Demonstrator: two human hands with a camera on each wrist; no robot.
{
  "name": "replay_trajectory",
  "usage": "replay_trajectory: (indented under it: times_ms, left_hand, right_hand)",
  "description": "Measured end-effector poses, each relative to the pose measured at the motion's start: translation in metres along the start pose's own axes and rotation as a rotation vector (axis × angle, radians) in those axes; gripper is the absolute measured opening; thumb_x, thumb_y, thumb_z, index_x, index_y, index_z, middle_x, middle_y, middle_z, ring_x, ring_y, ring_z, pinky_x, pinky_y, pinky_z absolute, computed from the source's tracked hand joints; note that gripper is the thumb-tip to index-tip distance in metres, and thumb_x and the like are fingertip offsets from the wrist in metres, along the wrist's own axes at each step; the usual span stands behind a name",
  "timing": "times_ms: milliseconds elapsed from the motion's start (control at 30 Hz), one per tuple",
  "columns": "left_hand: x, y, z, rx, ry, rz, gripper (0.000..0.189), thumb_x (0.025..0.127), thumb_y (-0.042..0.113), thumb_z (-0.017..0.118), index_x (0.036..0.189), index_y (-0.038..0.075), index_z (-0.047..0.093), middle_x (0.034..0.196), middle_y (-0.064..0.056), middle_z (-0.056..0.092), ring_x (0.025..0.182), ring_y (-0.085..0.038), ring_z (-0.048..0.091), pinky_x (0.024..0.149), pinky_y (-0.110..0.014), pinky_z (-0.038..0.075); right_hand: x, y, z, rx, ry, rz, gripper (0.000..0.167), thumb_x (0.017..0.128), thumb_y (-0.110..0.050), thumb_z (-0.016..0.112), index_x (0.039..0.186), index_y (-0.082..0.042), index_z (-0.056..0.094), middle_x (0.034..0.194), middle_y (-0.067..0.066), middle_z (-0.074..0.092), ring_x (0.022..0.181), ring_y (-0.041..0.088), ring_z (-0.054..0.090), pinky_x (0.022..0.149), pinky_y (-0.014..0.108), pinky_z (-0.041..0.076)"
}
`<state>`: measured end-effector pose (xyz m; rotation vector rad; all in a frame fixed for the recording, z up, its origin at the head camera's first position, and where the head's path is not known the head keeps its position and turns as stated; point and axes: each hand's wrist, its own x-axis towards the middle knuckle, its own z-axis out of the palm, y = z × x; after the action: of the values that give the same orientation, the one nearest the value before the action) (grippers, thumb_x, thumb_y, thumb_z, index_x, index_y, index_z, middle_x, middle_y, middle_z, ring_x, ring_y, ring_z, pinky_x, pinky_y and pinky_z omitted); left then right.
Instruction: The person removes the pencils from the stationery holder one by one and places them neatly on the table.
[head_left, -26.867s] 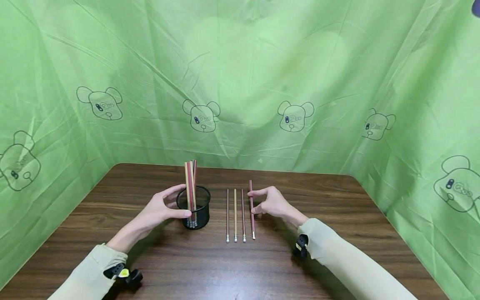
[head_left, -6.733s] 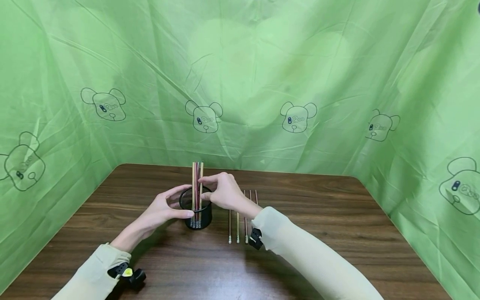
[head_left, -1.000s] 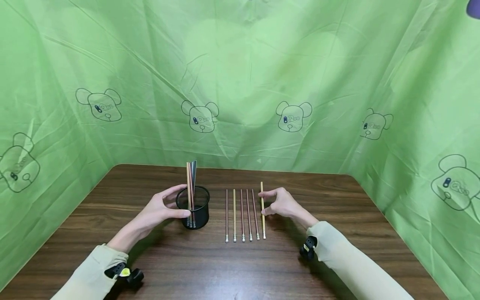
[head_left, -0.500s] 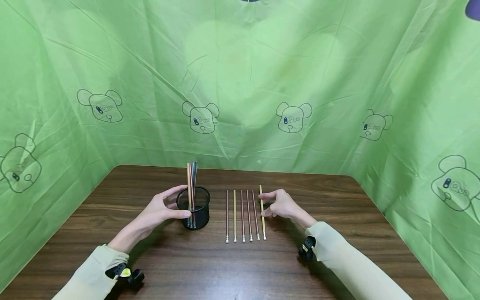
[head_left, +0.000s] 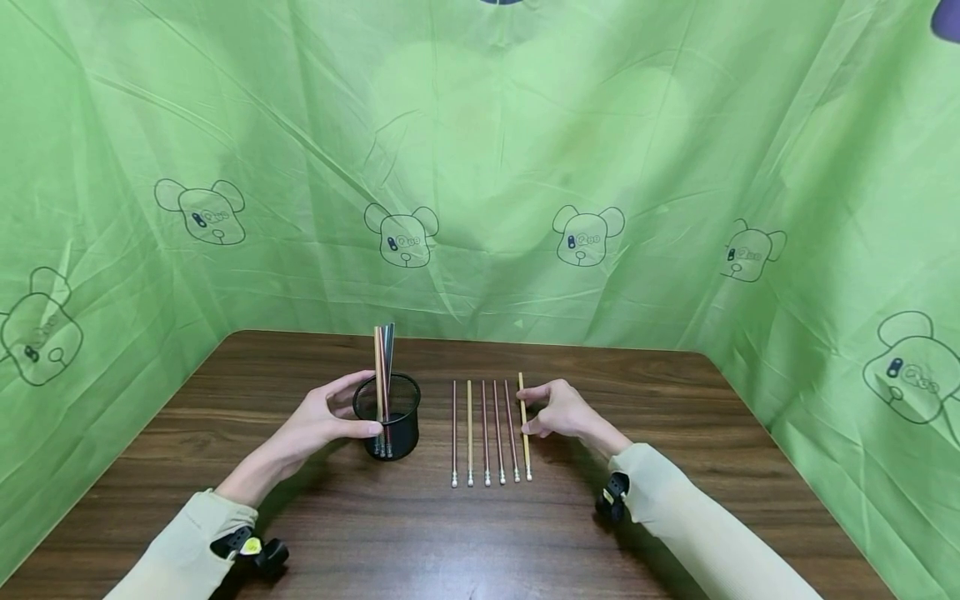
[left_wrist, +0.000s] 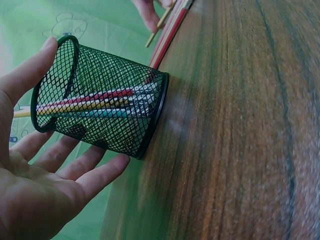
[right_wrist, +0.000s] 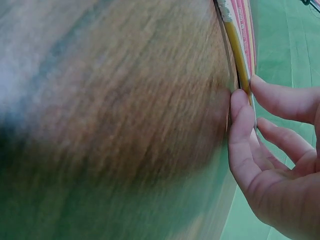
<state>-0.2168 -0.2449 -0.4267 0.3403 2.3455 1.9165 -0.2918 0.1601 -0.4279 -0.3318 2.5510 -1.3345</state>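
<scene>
My left hand [head_left: 315, 421] holds a black mesh pencil cup [head_left: 402, 435], thumb on the near rim and fingers around the far side. Inside the cup, several pencils [head_left: 382, 354] lean to the left with their eraser ends down; the left wrist view shows red, yellow and teal ones [left_wrist: 95, 102] through the mesh. To the right of the cup, several pencils lie side by side, among them a dark red pencil [head_left: 485, 433] and a yellow one [head_left: 470, 433]. At the row's right end my right hand [head_left: 564, 410] pinches another yellow pencil [head_left: 527, 457] between thumb and fingers.
Everything stands on a dark wood-grain table [head_left: 420, 542]. A green curtain [head_left: 495, 167] with mouse-head drawings surrounds the back and sides. Each wrist bears a black strapped camera, such as the left camera [head_left: 270, 554].
The row grew from several pencils to more, and the cup holds fewer. The right hand was at the cup 6.7 s ago; over the last second it shifted the yellow pencil slightly nearer the row.
</scene>
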Motion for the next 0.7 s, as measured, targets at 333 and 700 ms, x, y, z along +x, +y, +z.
replay_trajectory:
  times_ms: [333,700]
  left_hand:
    - [-0.0001,-0.001,-0.0009,0.006,0.006,-0.001,0.089,0.086,0.013,0.089,0.161,0.011,0.043,0.148,-0.022,0.057,0.133,-0.04,0.057,0.098,-0.028,0.049]
    - [0.0002,-0.0009,-0.0013,0.011,0.002,-0.012,0.088,0.086,0.014,0.089,0.161,0.012,0.043,0.148,-0.021,0.058,0.134,-0.039,0.057,0.1,-0.029,0.048]
  right_hand:
    - [0.0023,-0.0036,0.0019,-0.042,-0.001,0.009,0.058,0.075,0.006,0.09,0.13,0.001,0.073,0.121,0.016,0.074,0.06,0.021,0.071,0.059,0.034,0.06]
    - [0.0035,-0.0075,0.0039,-0.108,-0.04,-0.04,0.054,0.076,0.008,0.087,0.128,0.008,0.071,0.129,0.021,0.071,0.058,0.019,0.069,0.056,0.032,0.059]
